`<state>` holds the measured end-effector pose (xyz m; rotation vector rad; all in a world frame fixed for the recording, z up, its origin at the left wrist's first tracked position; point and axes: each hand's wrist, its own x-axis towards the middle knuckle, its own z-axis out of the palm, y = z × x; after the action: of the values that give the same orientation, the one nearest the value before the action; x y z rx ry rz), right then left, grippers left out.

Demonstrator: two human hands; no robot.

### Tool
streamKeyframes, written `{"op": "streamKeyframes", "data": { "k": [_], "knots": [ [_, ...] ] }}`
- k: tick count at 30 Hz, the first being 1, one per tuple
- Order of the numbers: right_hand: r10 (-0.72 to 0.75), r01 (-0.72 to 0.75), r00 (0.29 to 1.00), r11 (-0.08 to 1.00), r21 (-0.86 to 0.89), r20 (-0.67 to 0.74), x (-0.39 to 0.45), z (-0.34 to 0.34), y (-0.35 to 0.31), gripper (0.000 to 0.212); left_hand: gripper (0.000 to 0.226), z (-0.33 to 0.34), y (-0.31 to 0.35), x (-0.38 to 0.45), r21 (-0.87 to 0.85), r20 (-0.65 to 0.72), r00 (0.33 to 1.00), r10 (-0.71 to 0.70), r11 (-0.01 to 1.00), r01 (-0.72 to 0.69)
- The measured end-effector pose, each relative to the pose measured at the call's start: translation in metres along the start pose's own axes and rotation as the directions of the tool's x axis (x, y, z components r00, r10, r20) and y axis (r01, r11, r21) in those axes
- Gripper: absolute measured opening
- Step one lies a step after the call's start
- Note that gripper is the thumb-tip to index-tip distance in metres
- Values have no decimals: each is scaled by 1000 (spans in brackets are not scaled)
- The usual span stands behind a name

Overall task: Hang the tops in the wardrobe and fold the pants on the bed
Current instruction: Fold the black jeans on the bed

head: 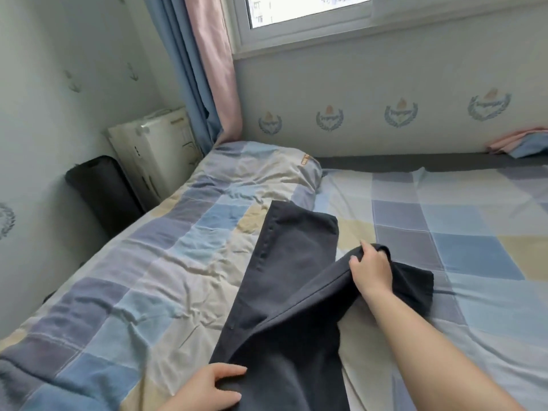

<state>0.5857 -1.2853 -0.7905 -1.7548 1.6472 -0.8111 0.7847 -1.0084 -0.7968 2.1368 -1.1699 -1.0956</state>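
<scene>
Dark navy pants (284, 280) lie spread on the bed (474, 221), which has a checked blue, grey and cream cover. One leg stretches away toward the pillow. My right hand (370, 271) grips the other leg near its hem and holds it lifted above the cover. My left hand (213, 387) holds the near edge of the pants at the bottom of the view, thumb on top of the fabric. No tops and no wardrobe are in view.
A pillow (261, 170) lies at the head of the bed below the blue and pink curtain (207, 69). A white appliance (157, 149) and a black bag (100, 191) stand against the left wall. Folded pink and blue cloth (522, 142) sits at the far right.
</scene>
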Motion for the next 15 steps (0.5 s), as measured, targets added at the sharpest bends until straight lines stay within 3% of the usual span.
{"op": "streamKeyframes", "data": {
  "k": [3,5,8,10,15],
  "knots": [
    [-87,86,993,996,-22,-74,37,10,-34,51,43,-7,-13,29,-43,-121,993,-13,999,8],
    [-202,202,979,979,-2,-34,55,31,-63,52,41,-13,-31,38,-78,-150,988,-33,997,22],
    [-351,356,889,934,36,293,64,87,-110,65,22,-12,-64,50,-253,-162,981,-106,965,62],
    [-349,385,804,923,26,482,67,123,-122,73,17,-4,-79,60,-328,-168,975,-144,941,83],
    [-256,363,762,930,-65,595,80,175,-92,73,19,-6,-98,81,-405,-57,988,-146,908,111]
  ]
}}
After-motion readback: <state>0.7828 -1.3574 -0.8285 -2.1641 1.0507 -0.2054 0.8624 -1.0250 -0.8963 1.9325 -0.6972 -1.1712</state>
